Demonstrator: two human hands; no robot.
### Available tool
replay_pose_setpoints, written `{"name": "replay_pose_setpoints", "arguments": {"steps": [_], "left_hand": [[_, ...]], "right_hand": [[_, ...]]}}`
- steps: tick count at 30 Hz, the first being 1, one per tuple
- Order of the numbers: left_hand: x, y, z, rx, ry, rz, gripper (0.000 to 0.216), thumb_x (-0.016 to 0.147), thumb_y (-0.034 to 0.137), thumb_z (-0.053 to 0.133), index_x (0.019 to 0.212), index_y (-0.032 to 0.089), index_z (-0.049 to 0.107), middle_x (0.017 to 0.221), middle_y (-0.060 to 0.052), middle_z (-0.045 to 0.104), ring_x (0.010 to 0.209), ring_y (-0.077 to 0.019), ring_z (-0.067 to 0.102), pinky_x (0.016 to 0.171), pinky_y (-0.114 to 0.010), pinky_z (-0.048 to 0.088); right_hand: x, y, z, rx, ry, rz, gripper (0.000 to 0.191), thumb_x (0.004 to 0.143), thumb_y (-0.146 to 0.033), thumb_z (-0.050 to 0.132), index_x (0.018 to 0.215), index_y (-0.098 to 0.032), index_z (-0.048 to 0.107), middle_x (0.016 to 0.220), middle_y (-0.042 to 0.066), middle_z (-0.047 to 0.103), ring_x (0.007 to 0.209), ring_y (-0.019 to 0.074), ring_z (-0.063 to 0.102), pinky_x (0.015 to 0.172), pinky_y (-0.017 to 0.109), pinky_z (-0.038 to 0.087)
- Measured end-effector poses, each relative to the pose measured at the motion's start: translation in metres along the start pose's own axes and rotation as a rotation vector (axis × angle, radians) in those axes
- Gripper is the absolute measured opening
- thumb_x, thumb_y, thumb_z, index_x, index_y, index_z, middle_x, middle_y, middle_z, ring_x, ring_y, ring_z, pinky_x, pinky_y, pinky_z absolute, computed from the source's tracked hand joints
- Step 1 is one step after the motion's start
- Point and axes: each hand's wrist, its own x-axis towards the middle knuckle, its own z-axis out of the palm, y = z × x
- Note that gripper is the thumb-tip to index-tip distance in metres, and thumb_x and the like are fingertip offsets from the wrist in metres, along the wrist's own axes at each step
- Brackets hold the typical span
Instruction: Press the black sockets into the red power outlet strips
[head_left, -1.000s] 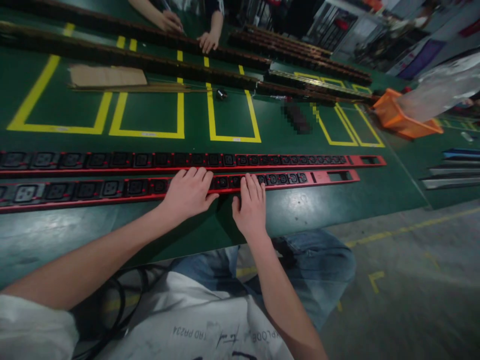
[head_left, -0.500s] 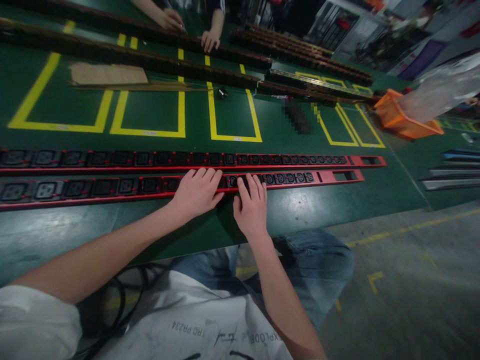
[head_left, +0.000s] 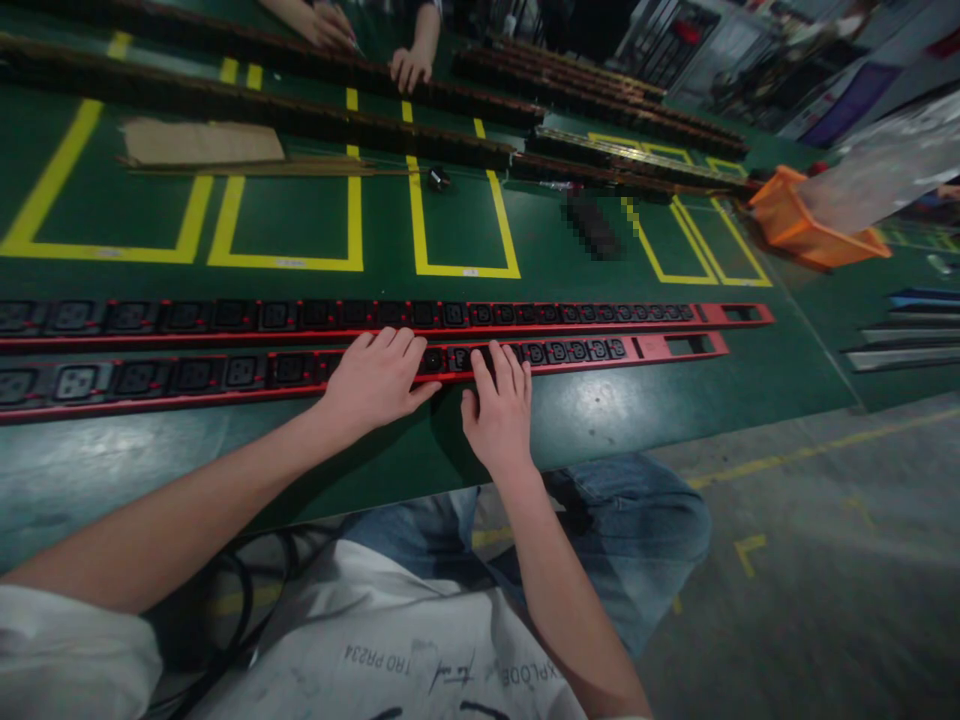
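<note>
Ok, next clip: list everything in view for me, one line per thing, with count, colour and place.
near power strip: one, red with black sockets, on the table nearest the person, under both hands
far power strip: one, red and black, just behind the near one and parallel to it
dark strips: several long rows, dark brown, far side of the table
cardboard sheet: one, tan, far left
yellow tape boxes: several outlines, on the green table
orange bin: one, right edge of the table
co-worker's hands: two, on the far strips
left hand: fingers laid flat over the near strip
right hand: fingertips on the near strip's sockets
</note>
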Motion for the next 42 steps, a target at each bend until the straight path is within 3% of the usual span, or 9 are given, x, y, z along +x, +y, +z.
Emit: {"name": "replay_pose_setpoints", "arguments": {"steps": [42], "left_hand": [[0.0013,-0.0005,-0.0048,-0.014,-0.043,0.010,0.048,0.096,0.055,0.054,0.119,0.013,0.063,0.112,-0.017,0.067,0.106,-0.0337,0.060,0.086,-0.044,0.044]], "right_hand": [[0.0008,-0.0001,-0.0008,-0.016,-0.004,0.006,0.052,0.097,-0.019,0.053,0.149,-0.015,0.053,0.162,0.015,0.046,0.154,0.0287,0.034,0.129,0.055,0.023]]}}
